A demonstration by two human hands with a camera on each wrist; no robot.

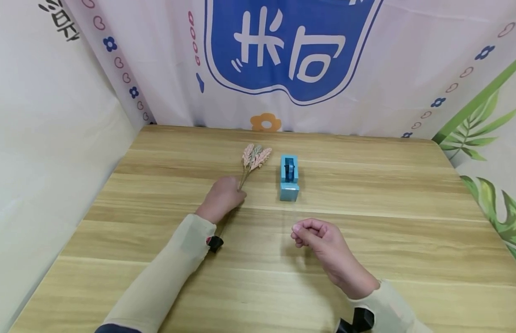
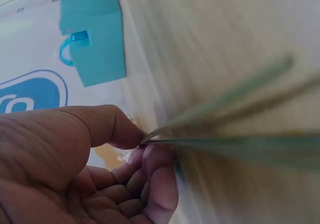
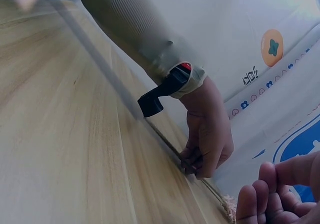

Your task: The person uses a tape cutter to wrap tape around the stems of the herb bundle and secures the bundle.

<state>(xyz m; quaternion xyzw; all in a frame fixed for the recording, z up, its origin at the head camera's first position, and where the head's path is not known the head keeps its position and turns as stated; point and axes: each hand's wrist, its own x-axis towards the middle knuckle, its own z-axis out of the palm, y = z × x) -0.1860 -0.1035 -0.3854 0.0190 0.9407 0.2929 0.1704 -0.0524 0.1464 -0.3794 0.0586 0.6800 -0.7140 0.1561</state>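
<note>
My left hand (image 1: 222, 198) pinches the thin stems of a small bunch of artificial flowers (image 1: 255, 157), with pink and grey-green heads towards the back. In the left wrist view, the stems (image 2: 235, 96) fan out blurred from between thumb and fingers. A light-blue tape dispenser (image 1: 289, 191) stands to the right of the flowers, with a blue roll (image 1: 289, 169) in it. My right hand (image 1: 326, 249) is in front of the dispenser, thumb and forefinger pinching the end of a faint, clear strip of tape (image 1: 294, 212) that runs towards it. The strip is barely visible.
Everything lies on a wood-grain table (image 1: 407, 203). Behind its far edge hangs a printed curtain (image 1: 170, 83) with a blue emblem; leaf-patterned cloth (image 1: 487, 134) is at the right. Each wrist wears a black camera mount (image 1: 215, 243).
</note>
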